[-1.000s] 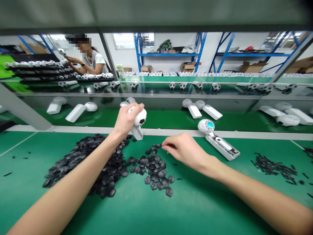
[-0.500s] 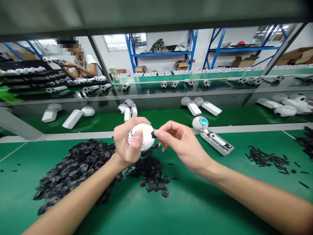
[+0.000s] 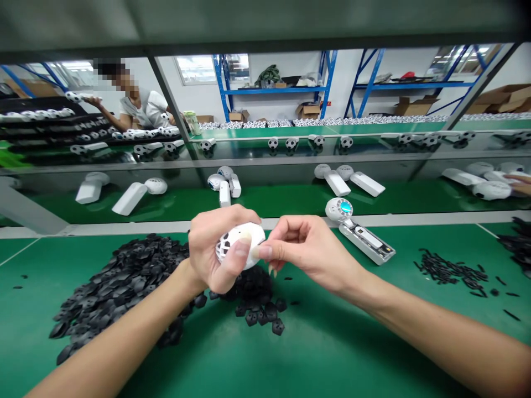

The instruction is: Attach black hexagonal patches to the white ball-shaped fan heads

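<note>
White ball-shaped plastic head [image 3: 254, 234] between the hands: left hand [image 3: 218, 249] closed around it, right hand [image 3: 305, 243] pinched narrow at its edge; cannot tell whether it grips anything. Heap of black pentagonal plastic pieces [image 3: 120, 276] left of left hand; smaller cluster [image 3: 270, 311] below both.

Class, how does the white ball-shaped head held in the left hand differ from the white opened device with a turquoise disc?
Pose: the white ball-shaped head is gripped in the left hand, while the white opened device lies with no hand on it.
Look: the ball-shaped head shows dark patches at one side; the opened device shows a turquoise disc.
Both have white, rounded surfaces.
</note>
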A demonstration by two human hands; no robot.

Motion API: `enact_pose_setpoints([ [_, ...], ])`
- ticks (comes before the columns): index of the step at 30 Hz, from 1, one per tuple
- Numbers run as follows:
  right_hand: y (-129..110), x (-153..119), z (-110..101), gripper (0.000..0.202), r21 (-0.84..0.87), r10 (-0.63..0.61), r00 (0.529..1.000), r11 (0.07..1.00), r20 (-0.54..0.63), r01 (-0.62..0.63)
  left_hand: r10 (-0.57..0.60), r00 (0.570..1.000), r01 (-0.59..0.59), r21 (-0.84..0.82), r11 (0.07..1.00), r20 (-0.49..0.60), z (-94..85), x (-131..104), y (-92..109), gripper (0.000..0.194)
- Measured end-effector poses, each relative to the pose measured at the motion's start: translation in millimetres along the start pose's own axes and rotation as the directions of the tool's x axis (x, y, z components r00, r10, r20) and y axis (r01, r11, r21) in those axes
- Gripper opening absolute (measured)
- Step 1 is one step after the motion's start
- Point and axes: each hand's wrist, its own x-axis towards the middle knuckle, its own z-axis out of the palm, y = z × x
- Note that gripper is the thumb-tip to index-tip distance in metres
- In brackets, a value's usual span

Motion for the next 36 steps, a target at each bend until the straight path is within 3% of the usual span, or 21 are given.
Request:
enact_pose_setpoints([
  [6,-10.6,-8.8,-0.5,0.057,0.098,0.148,0.982,0.982,0.118,-0.16,-0.076,0.984,0.076,0.003,0.997,0.16,-11.8,18.3,29.1,0.014],
  [10,-12.5,-8.3,-3.3,0.062,0.07,0.219,0.95,0.968,0.224,-0.24,-0.039,0.978,0.062,-0.108,0.992,0.204,-10.0,21.3,34.1,0.012],
  [12,-9.8,-9.3,-2.1,0.064,0.058,0.182,0.959,0.978,0.219,-0.199,-0.078,0.975,0.105,-0.123,0.987,0.207,-8.3,20.5,34.5,0.012],
  [15,-1.6,-13.5,2.1,0.062,0.011,-0.017,0.993,1.0,0.117,0.015,-0.186,0.97,0.205,-0.115,0.972,0.159,-7.0,17.9,36.2,0.019],
  [18,7.4,-17.2,3.9,0.052,-0.197,-0.251,0.967,0.947,0.049,0.255,-0.222,0.968,0.232,-0.076,0.97,0.113,-7.6,16.1,37.2,0.028],
  [20,9.8,-16.4,2.3,0.046,-0.319,-0.324,0.944,0.889,0.065,0.328,-0.24,0.962,0.249,-0.058,0.967,0.131,-8.0,16.4,35.0,0.032],
  [23,5.1,-9.5,-2.1,0.047,-0.351,-0.329,0.942,0.876,0.065,0.33,-0.295,0.949,0.304,-0.069,0.95,0.115,-6.0,18.5,26.1,0.037],
  [26,-6.3,-2.8,-5.2,0.052,-0.397,-0.27,0.963,0.881,0.021,0.256,-0.34,0.938,0.346,-0.11,0.932,0.07,0.1,17.9,15.8,0.047],
  [29,-17.7,-3.0,-5.7,0.059,-0.474,-0.084,0.989,0.871,0.118,0.131,-0.377,0.925,0.381,-0.155,0.912,0.054,6.0,14.4,10.5,0.053],
  [31,-22.4,-4.2,-7.2,0.065,-0.457,-0.018,0.977,0.882,0.214,0.116,-0.403,0.915,0.399,-0.201,0.895,0.024,6.7,14.0,8.3,0.052],
  [34,-20.9,0.4,-16.9,0.056,-0.457,-0.072,0.978,0.876,0.195,0.156,-0.392,0.918,0.377,-0.174,0.91,-0.06,1.5,18.1,-0.8,0.051],
  [36,-12.8,8.9,-27.7,0.034,-0.645,-0.15,0.985,0.744,0.089,0.171,-0.393,0.913,0.388,-0.059,0.92,-0.111,-4.2,21.1,-12.9,0.047],
])
